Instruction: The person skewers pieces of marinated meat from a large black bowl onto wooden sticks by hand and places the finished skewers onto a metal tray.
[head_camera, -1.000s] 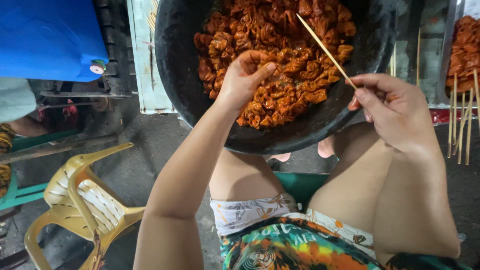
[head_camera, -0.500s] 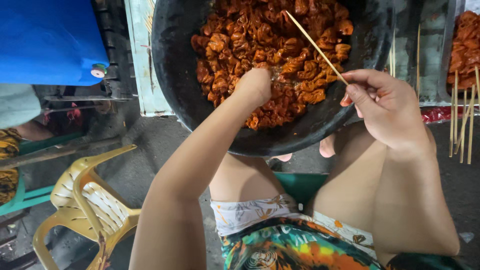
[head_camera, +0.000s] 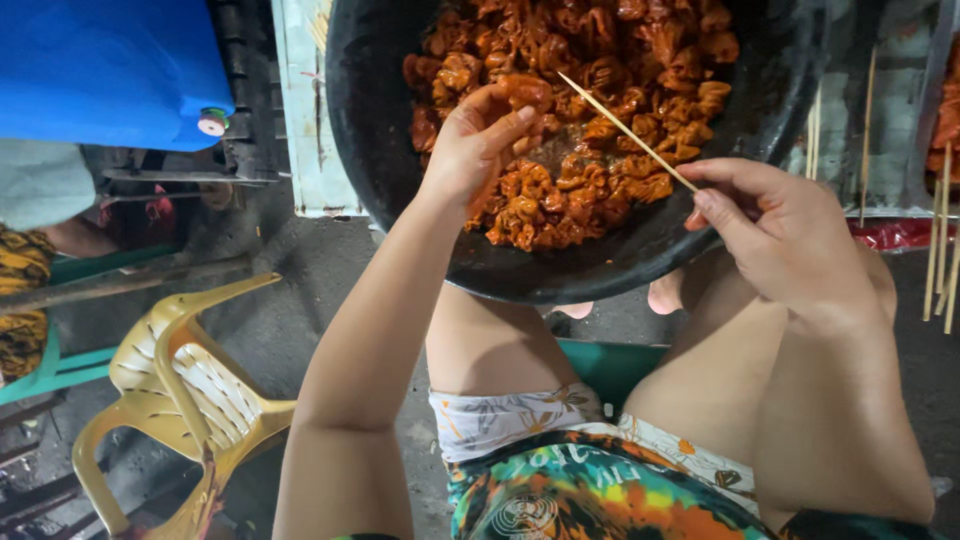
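Note:
A big black bowl (head_camera: 360, 150) holds many orange-red marinated meat pieces (head_camera: 600, 60). My left hand (head_camera: 475, 145) is inside the bowl, its fingers closed on one meat piece (head_camera: 525, 92) lifted off the heap. My right hand (head_camera: 785, 235) is at the bowl's right rim and pinches a thin bamboo skewer (head_camera: 625, 130), whose bare tip points up-left toward the piece in my left hand. A small gap separates the tip from that piece. Below the bowl I see my bare knees and patterned shorts.
A yellow plastic chair (head_camera: 180, 390) stands at the lower left. A blue container (head_camera: 110, 70) is at the upper left beside a black crate (head_camera: 250, 90). Loose bamboo skewers (head_camera: 940, 250) and loaded ones lie at the right edge, on a tray (head_camera: 900, 110).
My left hand has picked one meat piece out of the heap and raised it. My right hand has brought the skewer lower, with its tip closer to that piece.

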